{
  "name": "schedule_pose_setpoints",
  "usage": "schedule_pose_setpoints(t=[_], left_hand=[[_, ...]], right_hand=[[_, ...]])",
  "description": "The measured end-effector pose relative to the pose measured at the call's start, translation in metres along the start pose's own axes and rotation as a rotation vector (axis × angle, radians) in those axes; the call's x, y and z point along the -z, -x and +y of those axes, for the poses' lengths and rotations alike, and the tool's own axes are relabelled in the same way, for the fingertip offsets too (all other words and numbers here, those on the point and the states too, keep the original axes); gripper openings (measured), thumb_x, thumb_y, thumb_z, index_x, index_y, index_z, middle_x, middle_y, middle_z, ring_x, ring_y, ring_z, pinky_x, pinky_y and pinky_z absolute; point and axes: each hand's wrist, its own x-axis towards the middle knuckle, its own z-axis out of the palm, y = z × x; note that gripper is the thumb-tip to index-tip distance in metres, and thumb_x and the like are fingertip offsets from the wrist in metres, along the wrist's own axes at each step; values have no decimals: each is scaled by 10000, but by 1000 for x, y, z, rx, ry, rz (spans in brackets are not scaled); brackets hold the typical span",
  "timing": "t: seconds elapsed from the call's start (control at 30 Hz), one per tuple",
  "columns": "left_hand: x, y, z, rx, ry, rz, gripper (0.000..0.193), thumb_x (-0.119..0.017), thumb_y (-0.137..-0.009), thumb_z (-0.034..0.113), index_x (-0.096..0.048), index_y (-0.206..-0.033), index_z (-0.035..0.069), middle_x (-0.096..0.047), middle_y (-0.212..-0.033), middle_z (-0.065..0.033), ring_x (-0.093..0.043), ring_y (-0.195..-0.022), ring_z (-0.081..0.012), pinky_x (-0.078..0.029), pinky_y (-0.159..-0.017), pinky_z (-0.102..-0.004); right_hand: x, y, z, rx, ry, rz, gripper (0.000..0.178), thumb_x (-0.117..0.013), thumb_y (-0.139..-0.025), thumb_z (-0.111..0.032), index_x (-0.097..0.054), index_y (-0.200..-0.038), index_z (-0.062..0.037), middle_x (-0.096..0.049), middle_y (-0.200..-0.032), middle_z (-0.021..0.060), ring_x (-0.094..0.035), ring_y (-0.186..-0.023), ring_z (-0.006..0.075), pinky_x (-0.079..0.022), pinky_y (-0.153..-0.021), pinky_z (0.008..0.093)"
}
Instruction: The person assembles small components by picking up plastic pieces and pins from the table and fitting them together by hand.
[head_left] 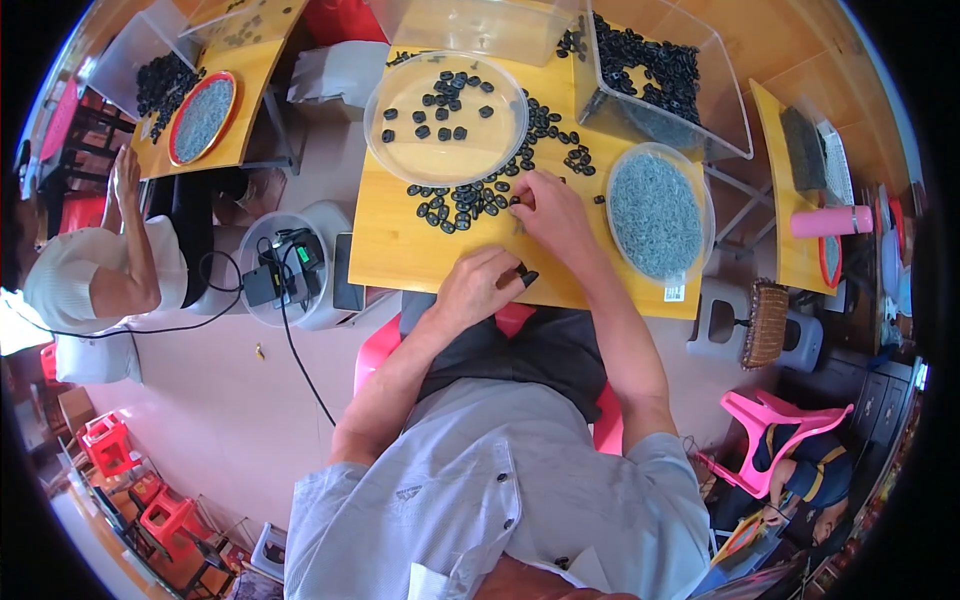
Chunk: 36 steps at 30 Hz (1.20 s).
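Observation:
My left hand (476, 287) is closed just above the front edge of the yellow table (400, 250), pinching a small black plastic piece (528, 278) between thumb and finger. Farther forward, my right hand (550, 212) has its fingertips pressed together beside a loose pile of small oval black pieces (462, 205); what they hold, if anything, is too small to make out. Behind the pile stands a round clear tray (400, 160) with several black pieces spread inside. A round container of small grey metal parts (655, 215) sits to the right of my right hand.
A clear bin (690, 135) heaped with black pieces stands at the back right. On the left, a bucket (290, 310) holds cables and a black device, with a cord trailing across the floor. Another person (110, 255) sits at the left table; a pink stool (780, 425) stands right.

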Motion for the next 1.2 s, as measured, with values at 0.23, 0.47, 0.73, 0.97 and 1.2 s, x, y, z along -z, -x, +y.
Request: schedule_pose_setpoints(t=[0.23,0.47,0.73,0.97,1.2], left_hand=[[2,0,5,141,76,14,152,-707,-741,44,-637,-866,-6,-597,-719,-116,-618,-640,-262,-503,-582,-365],[0,-4,1,294,190,189,169,-665,-783,-41,-628,-945,-10,-594,-739,-118,-580,-607,-186,-473,-557,-298],[1,-4,-4,189,154,123,180,-666,-790,-63,-633,-959,-11,-557,-743,-99,-562,-613,-184,-455,-562,-293],[-6,2,-11,303,304,175,206,-648,-768,-82,-630,-963,-19,-563,-774,-87,-553,-621,-163,-457,-566,-281],[3,-3,-4,188,136,146,254,-629,-752,-82,-623,-998,-18,-555,-779,-96,-576,-633,-180,-468,-569,-295]], right_hand=[[2,12,3,22,-139,46,176,-728,-766,-74,-614,-889,-18,-639,-786,99,-616,-678,217,-491,-634,340],[2,61,-3,-74,-266,23,185,-704,-812,-82,-643,-976,-22,-685,-838,134,-670,-716,243,-526,-651,326],[4,73,-8,-139,-380,40,173,-700,-819,-59,-660,-981,-11,-693,-832,135,-681,-722,210,-531,-663,317],[15,69,-5,-60,-224,-30,155,-660,-856,-121,-664,-977,-24,-689,-861,131,-666,-713,263,-519,-657,354],[44,6,25,162,219,278,88,-640,-821,-65,-652,-902,-31,-653,-862,137,-642,-812,330,-512,-705,400]])
